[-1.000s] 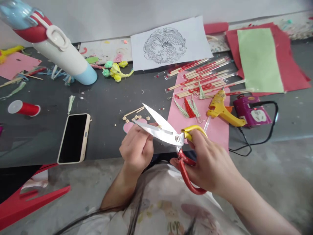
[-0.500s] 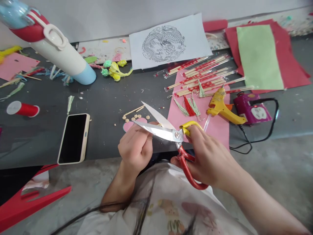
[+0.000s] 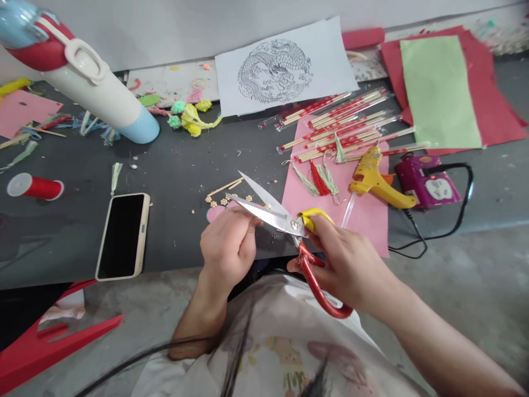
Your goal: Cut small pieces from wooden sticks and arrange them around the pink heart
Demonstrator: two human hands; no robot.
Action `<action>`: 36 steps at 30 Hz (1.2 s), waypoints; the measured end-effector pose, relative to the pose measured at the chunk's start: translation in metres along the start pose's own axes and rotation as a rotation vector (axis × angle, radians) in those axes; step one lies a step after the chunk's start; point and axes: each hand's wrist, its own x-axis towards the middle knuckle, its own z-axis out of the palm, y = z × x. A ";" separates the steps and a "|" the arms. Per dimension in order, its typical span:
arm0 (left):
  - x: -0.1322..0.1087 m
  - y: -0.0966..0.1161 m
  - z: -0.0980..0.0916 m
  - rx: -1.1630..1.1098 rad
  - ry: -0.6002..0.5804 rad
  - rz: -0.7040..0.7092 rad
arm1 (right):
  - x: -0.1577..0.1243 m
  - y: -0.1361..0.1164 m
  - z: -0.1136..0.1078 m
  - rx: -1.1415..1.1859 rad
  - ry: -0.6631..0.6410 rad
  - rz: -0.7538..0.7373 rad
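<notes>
My right hand (image 3: 343, 259) grips a pair of scissors (image 3: 285, 220) by its red and yellow handles, with the blades parted and pointing left. Under the blades, my left hand (image 3: 227, 240) is closed, thumb against curled fingers. What it pinches is mostly hidden; a small pale tip shows between the blades. Just beyond the left hand lie several small wooden flower pieces (image 3: 223, 202), two short sticks (image 3: 225, 187) and a pink paper shape (image 3: 215, 213), partly covered by the hand.
A phone (image 3: 123, 237), red thread spool (image 3: 36, 186) and tall bottle (image 3: 124, 107) stand left. To the right are a yellow glue gun (image 3: 380, 184), purple power socket block (image 3: 430, 182), tassels (image 3: 319, 177) on pink paper (image 3: 367, 226), and wrapped chopsticks (image 3: 351, 113). A dragon print (image 3: 276, 71) leans behind.
The scissors' blades have closed slightly and shifted a little left and up over my left hand. My left hand stays nearly in place, still closed.
</notes>
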 end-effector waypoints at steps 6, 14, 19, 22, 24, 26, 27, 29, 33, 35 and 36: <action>-0.002 -0.002 0.002 0.003 -0.043 -0.006 | 0.000 0.000 0.004 -0.014 0.028 -0.002; 0.000 -0.007 0.008 0.051 -0.062 0.076 | 0.002 0.000 0.005 0.147 -0.069 0.068; 0.002 -0.007 0.009 0.016 -0.071 0.033 | 0.006 -0.001 0.000 0.312 -0.188 0.174; 0.003 -0.008 0.010 -0.009 -0.087 0.019 | 0.008 0.001 -0.002 0.359 -0.260 0.237; 0.004 -0.009 0.012 -0.021 -0.108 0.016 | 0.010 0.004 -0.003 0.377 -0.302 0.253; 0.005 -0.010 0.013 -0.032 -0.118 0.010 | 0.012 0.006 -0.004 0.400 -0.332 0.264; 0.005 -0.010 0.013 -0.038 -0.122 0.008 | 0.013 0.007 -0.005 0.415 -0.344 0.272; 0.006 -0.011 0.014 -0.046 -0.131 0.012 | 0.015 0.008 -0.006 0.461 -0.372 0.292; 0.010 -0.012 0.014 -0.003 -0.175 -0.006 | 0.019 0.013 -0.011 0.550 -0.408 0.320; 0.011 -0.012 0.014 0.034 -0.199 -0.029 | 0.021 0.015 -0.013 0.571 -0.422 0.313; 0.013 -0.011 0.014 0.046 -0.212 -0.044 | 0.022 0.015 -0.014 0.578 -0.430 0.305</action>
